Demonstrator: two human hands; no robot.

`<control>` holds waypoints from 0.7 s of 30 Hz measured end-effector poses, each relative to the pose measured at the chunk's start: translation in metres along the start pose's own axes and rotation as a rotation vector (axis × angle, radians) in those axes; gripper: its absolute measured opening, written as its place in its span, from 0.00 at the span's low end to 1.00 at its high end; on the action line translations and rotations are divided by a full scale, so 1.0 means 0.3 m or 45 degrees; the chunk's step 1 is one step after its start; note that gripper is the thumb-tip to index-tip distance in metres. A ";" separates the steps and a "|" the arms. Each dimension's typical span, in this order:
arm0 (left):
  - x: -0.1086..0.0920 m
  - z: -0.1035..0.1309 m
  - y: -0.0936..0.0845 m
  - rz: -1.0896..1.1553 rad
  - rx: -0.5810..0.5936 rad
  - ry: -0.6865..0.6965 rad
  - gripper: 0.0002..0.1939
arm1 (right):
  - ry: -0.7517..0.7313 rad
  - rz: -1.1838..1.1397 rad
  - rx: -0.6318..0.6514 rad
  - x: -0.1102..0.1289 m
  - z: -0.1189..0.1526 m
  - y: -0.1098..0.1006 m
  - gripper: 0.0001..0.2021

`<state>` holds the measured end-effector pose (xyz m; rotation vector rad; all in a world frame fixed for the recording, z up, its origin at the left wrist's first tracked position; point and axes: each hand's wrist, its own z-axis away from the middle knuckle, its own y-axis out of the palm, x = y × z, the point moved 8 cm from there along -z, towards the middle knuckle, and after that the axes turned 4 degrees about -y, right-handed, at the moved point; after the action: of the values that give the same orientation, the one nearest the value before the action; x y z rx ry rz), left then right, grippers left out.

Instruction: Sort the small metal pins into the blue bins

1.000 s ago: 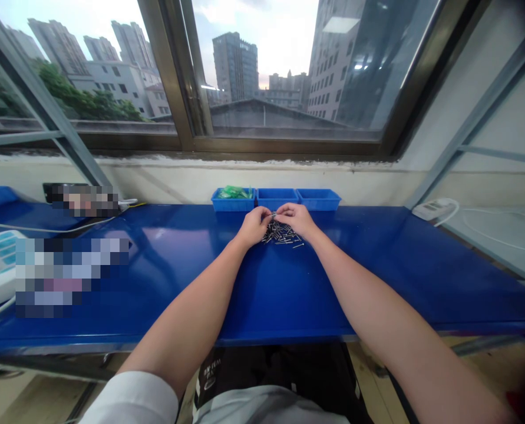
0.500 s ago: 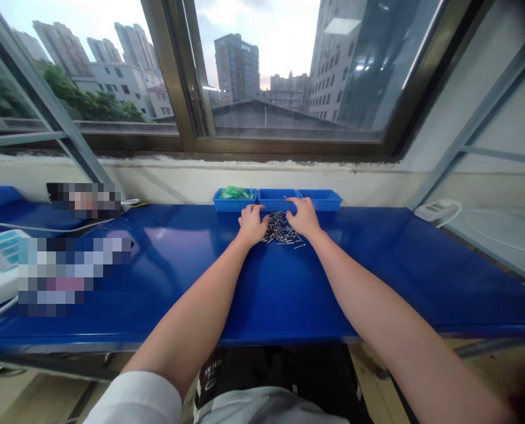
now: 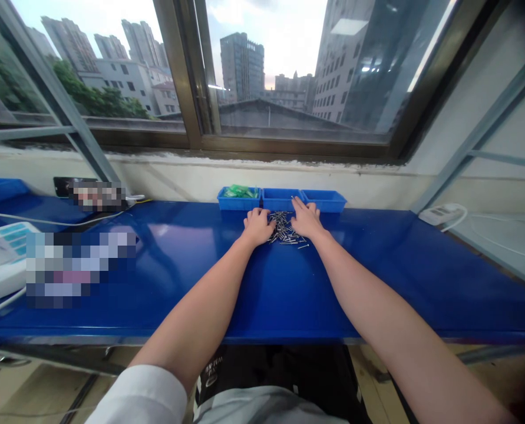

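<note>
A loose pile of metal screws or nails (image 3: 284, 229) lies on the blue tabletop between my hands. My left hand (image 3: 258, 227) rests at the pile's left edge, thumb beside the pieces and fingers loosely bent and apart. On the other side, my right hand (image 3: 307, 219) reaches over the pile's right edge. Its fingers are stretched towards the front of the middle blue bin (image 3: 282, 196), with the thumb apart from them. A small shiny bit shows at the fingertips; whether it is held is unclear. The left blue bin (image 3: 240, 204) contains green plastic pieces (image 3: 240, 191).
A third blue bin (image 3: 330, 203) stands at the right of the row, against the wall. On the left are a white device (image 3: 3, 277), blurred items and a cable. A power strip (image 3: 439, 213) lies at right, near a grey metal frame (image 3: 474, 135).
The view has shifted slightly, moving everything a little to the right. My right hand's fingers have straightened and spread near the middle bin. My left hand stays by the pile.
</note>
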<state>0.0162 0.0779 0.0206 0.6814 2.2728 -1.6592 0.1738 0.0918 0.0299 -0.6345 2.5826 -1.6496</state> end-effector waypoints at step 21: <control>0.002 0.006 0.013 -0.042 0.072 0.015 0.24 | 0.104 -0.116 -0.104 -0.067 -0.008 0.023 0.31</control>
<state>0.0177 0.0774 0.0166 0.6712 2.2653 -1.7448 0.1894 0.1031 0.0210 -0.7135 2.7302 -1.6351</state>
